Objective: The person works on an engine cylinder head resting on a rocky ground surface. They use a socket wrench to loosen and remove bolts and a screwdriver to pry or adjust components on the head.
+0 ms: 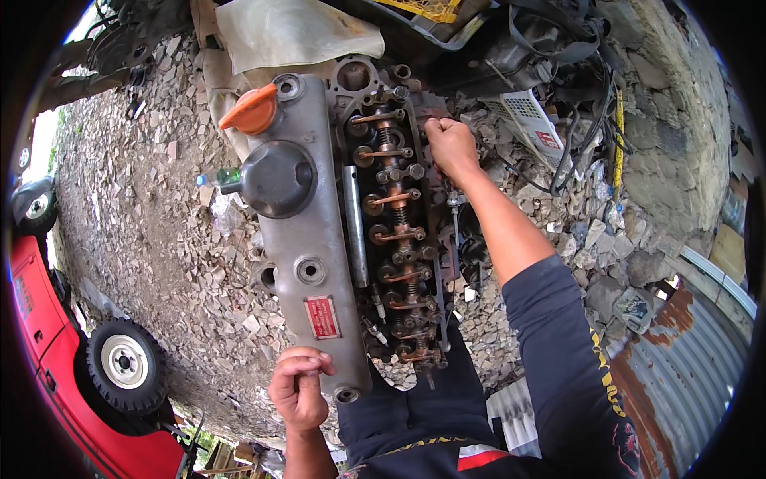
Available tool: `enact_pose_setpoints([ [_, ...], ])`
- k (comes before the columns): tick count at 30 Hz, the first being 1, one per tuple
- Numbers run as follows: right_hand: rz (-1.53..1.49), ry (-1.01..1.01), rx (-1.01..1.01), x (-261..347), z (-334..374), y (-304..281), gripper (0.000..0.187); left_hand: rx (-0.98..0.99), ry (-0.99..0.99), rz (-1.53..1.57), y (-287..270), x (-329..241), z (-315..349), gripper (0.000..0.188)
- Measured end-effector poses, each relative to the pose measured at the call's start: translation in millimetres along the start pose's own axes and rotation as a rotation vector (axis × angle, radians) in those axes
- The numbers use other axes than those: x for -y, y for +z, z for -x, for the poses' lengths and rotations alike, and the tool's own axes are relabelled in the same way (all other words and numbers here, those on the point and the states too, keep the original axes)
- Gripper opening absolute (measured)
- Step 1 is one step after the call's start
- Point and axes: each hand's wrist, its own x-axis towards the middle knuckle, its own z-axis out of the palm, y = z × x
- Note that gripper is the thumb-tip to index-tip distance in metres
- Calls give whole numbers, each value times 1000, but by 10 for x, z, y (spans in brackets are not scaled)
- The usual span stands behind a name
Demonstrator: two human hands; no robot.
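Observation:
In front of me is an engine's cylinder head with its rocker arm assembly (403, 211) exposed, rusty brown and dark with oil. The grey valve cover (297, 239) lies lengthwise along its left side, carrying an orange filler cap (254, 112), a round black housing (275, 180) and a small red plate. My right hand (453, 148) is closed in a fist at the head's far right side; what its fingers hold, if anything, is hidden. Beside the cover's near end, my left hand (302, 387) has its fingers curled in, with nothing visible in them.
A silver metal tube (355, 227) lies between cover and rockers, with spark plugs (377, 299) below. A slim metal rod (456, 231) stands along the right side. Rubble covers the ground. A red vehicle (64, 359) is at left, a corrugated sheet (694, 383) at right.

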Motion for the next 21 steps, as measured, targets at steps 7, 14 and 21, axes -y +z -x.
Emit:
enact_pose_setpoints([
  [7,-68,-77,-10,14,53,-29,38,-45,193,33,-33,-71,110,10],
  [14,-38,306,106,509,80,-129,35,-74,27,101,-211,-1,333,15],
  [21,51,-40,-80,3,-46,22,40,-93,41,90,-228,68,287,13],
])
